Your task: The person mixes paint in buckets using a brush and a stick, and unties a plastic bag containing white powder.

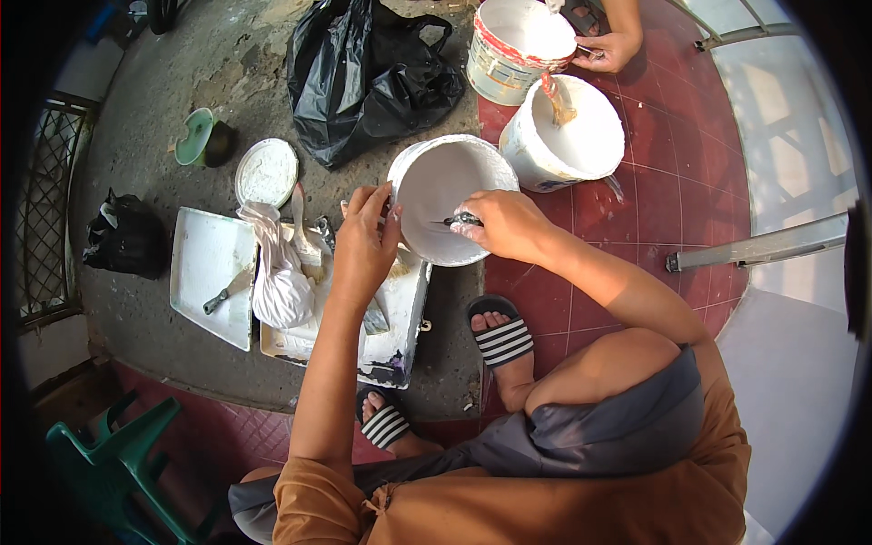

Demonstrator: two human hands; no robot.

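Observation:
A white bucket point(413, 168), its inside coated with pale paint or filler, is tilted with its mouth toward me. My left hand point(371, 227) grips its left rim, the fingers pressed against the wall. Inside the mouth, my right hand point(500, 224) closes around the dark handle of a putty knife point(465, 219). The thin blade shows edge-on, near the bucket's inner wall. Below my left forearm lies a white-smeared tray point(400, 313) with a brush point(310, 250) and a white cloth bundle point(283, 295) on it.
Beside that tray, another white tray point(195, 250) carries a scraper point(218, 300). A round white lid point(267, 173), a green bowl point(191, 141) and a black plastic bag point(363, 82) lie beyond. At right stand a bucket with a brush point(518, 150) and a red-rimmed bucket point(500, 77), where another person's hand point(609, 52) rests.

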